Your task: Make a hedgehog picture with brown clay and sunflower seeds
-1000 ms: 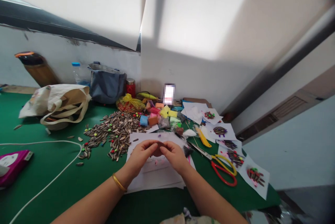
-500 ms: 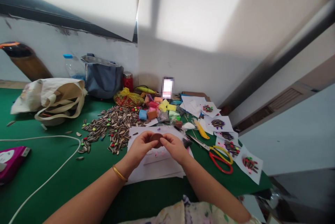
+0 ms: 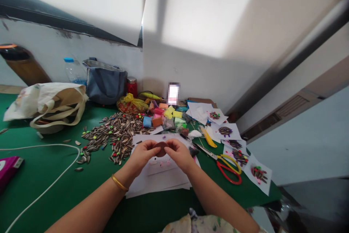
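A flattened brown disc of what looks like modelling clay (image 3: 161, 149) is held up between my two hands. My left hand (image 3: 144, 155) pinches its left edge between thumb and fingers, and my right hand (image 3: 178, 153) pinches the right edge. Beneath them lie white paper sheets (image 3: 158, 182) with small pink bits and a dark dot on top. Left of the paper spreads a pile of striped sunflower seeds (image 3: 109, 131) mixed with small coloured balls. Behind my hands sit several packets of coloured clay, among them a brown block (image 3: 157, 122) and a blue one (image 3: 147, 122).
Scissors (image 3: 226, 167) with red and yellow handles and a yellow cutter (image 3: 209, 137) lie to the right. Beyond are paper cards bearing seed figures (image 3: 259, 175). A phone (image 3: 173, 93) leans on the wall. Bags (image 3: 105, 82) stand back left; a white cable (image 3: 54, 180) crosses the table.
Both hands still hold the brown disc, which is now turned to show more of its face. The whole view has shifted slightly.
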Motion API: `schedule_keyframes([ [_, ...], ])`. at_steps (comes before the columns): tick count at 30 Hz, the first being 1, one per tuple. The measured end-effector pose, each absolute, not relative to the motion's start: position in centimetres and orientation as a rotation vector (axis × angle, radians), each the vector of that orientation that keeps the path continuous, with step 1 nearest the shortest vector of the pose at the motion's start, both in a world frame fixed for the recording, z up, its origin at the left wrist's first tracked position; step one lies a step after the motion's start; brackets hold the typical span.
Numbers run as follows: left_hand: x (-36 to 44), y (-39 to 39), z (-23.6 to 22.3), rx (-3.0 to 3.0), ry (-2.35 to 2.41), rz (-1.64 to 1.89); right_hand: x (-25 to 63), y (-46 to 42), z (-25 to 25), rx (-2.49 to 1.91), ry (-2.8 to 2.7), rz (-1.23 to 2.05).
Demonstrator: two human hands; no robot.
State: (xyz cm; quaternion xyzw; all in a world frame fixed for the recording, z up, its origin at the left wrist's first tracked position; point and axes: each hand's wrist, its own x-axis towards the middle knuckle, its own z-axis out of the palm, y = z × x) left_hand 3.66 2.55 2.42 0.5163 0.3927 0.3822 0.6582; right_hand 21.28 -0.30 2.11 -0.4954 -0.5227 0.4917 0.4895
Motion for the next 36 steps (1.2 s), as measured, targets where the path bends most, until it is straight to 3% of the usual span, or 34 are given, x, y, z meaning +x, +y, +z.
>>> schedule_keyframes([
  [14,3.63,2.69,2.65,1.307,0.972,0.903,21.27,-0.6,2.12,-1.123,-1.183,1.356],
  [23,4.02,2.35,2.3,1.318,0.982,0.921,20.67,-0.98,2.57,-1.318,-1.419,1.184],
  [36,3.99,2.35,2.73,1.215,0.939,0.897,21.07,-0.92,2.02,-1.263,-1.266,1.256],
])
